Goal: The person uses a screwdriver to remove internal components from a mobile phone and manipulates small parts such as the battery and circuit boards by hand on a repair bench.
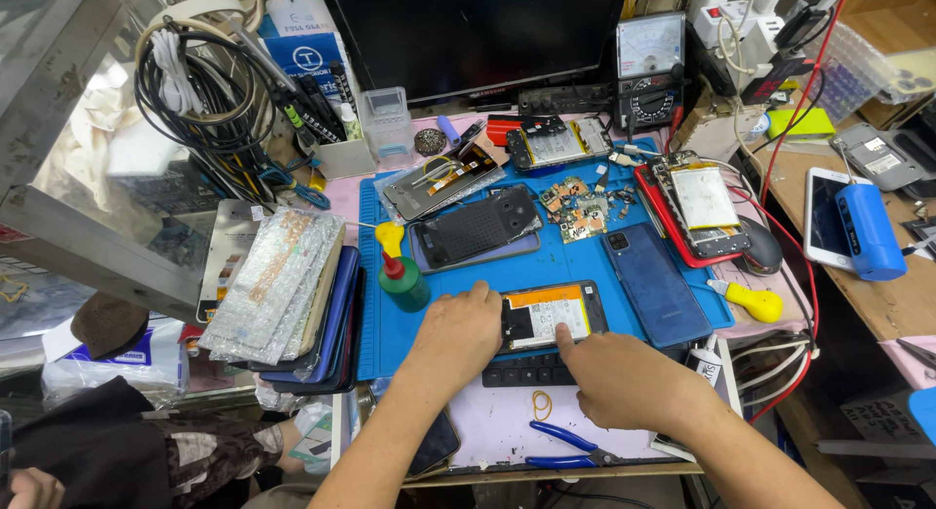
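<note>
— both hands on that opened phone point(549, 317)?
— yes. left hand point(460, 335) lies loosely curled on its left end, right hand point(616, 380) presses one fingertip near the middle. phone lies long axis left to right, at the blue mat's point(375, 343) near edge.

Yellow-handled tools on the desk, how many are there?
2. One yellow-handled tool lies at the blue mat's left edge, above the green bottle. The other lies at the mat's right edge. Clutter may hide more.
</note>
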